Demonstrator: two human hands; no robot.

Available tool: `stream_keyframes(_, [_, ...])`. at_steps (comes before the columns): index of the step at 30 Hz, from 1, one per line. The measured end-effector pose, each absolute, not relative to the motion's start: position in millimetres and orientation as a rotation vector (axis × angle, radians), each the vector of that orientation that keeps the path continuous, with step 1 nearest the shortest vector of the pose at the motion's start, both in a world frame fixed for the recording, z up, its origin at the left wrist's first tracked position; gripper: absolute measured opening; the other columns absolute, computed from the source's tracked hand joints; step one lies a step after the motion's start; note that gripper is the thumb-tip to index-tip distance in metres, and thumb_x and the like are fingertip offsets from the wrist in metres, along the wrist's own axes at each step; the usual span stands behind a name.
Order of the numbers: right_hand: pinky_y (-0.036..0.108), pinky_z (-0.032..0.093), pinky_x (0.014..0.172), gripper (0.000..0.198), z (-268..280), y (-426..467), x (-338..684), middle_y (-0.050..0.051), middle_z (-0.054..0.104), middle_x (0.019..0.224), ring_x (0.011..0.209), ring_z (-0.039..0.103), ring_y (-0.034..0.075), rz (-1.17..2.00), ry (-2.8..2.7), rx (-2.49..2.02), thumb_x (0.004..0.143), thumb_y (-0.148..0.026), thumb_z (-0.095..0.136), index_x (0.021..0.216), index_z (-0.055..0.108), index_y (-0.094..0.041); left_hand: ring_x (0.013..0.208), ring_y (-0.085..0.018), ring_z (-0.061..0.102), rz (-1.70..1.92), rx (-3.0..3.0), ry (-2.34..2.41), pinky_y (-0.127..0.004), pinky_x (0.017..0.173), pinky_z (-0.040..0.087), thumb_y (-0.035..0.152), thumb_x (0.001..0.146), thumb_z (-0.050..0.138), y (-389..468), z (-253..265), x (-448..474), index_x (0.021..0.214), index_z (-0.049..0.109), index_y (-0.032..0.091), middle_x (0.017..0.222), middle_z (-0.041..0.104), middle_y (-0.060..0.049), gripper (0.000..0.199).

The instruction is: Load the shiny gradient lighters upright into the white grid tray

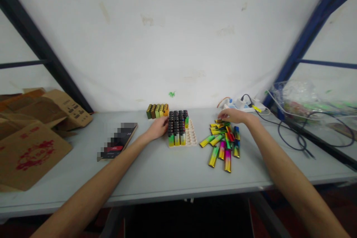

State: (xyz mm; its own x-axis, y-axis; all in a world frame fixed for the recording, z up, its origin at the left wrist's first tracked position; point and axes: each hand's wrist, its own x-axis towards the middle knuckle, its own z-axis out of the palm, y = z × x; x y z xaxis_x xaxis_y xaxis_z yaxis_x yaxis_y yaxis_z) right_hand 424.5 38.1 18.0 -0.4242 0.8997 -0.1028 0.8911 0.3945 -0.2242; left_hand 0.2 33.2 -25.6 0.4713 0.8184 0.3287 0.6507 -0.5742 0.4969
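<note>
A pale tray (192, 137) with round holes stands mid-table, its left part filled with upright black-topped lighters (175, 128) and its right part showing bare holes. My left hand (158, 128) is curled against the left side of the tray, fingertips partly hidden beside the lighters. To the right lies a loose pile of shiny lighters (216, 140) in yellow, green, pink, red and blue. Over the pile's far edge, my right hand (231, 115) bends its fingers down onto a yellow lighter (219, 121); the exact grip is small to see.
Behind the tray stands a block of lighters (157, 111) against the wall. A blurred-out flat dark object (119, 141) lies to the left, near cardboard boxes (33, 152). At right are a white power strip (248, 105), black cables (298, 137) and clear plastic bags (301, 95).
</note>
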Motion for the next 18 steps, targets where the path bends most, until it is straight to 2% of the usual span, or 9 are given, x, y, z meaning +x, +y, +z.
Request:
stream_keyframes(4, [0.029, 0.055, 0.085, 0.03, 17, 38, 420, 0.011, 0.078, 0.11, 0.098, 0.073, 0.024, 0.449, -2.608, -1.622, 0.085, -0.021, 0.064, 0.112, 0.077, -0.017, 0.102, -0.029, 0.069, 0.796, 2.419, 1.242, -0.04, 0.093, 0.054, 0.024, 0.088, 0.047, 34, -27, -1, 0.104, 0.07, 0.013, 0.113, 0.075, -0.015, 0.031])
stream_keyframes(8, [0.03, 0.054, 0.078, 0.028, 14, 37, 411, 0.013, 0.078, 0.103, 0.09, 0.072, 0.026, 0.357, -2.569, -1.67, 0.082, -0.027, 0.071, 0.107, 0.076, -0.015, 0.1, -0.028, 0.069, 0.791, 2.425, 1.253, -0.04, 0.093, 0.054, 0.023, 0.087, 0.046, 36, -28, -1, 0.102, 0.07, 0.013, 0.11, 0.075, -0.014, 0.03])
stream_keyframes(12, [0.03, 0.051, 0.077, 0.028, 16, 33, 397, 0.014, 0.075, 0.105, 0.086, 0.07, 0.023, 0.241, -2.491, -1.521, 0.086, -0.027, 0.067, 0.109, 0.071, -0.013, 0.099, -0.029, 0.069, 0.776, 2.438, 1.282, -0.041, 0.092, 0.054, 0.024, 0.087, 0.046, 36, -28, -2, 0.101, 0.07, 0.013, 0.107, 0.076, -0.015, 0.029])
stream_keyframes(16, [0.028, 0.049, 0.065, 0.041, 25, 20, 375, 0.009, 0.075, 0.089, 0.057, 0.062, 0.015, 0.4, -2.339, -1.355, 0.098, -0.046, 0.052, 0.121, 0.067, -0.015, 0.1, -0.029, 0.07, 0.782, 2.43, 1.277, -0.04, 0.092, 0.055, 0.024, 0.087, 0.046, 34, -27, -1, 0.1, 0.07, 0.014, 0.109, 0.075, -0.015, 0.029])
stream_keyframes(18, [0.028, 0.047, 0.063, 0.047, 29, 13, 362, 0.007, 0.074, 0.082, 0.059, 0.061, 0.016, 0.427, -2.266, -1.259, 0.098, -0.055, 0.052, 0.12, 0.069, -0.017, 0.101, -0.029, 0.069, 0.787, 2.425, 1.276, -0.04, 0.092, 0.055, 0.024, 0.087, 0.046, 34, -27, 0, 0.102, 0.07, 0.014, 0.111, 0.075, -0.014, 0.03])
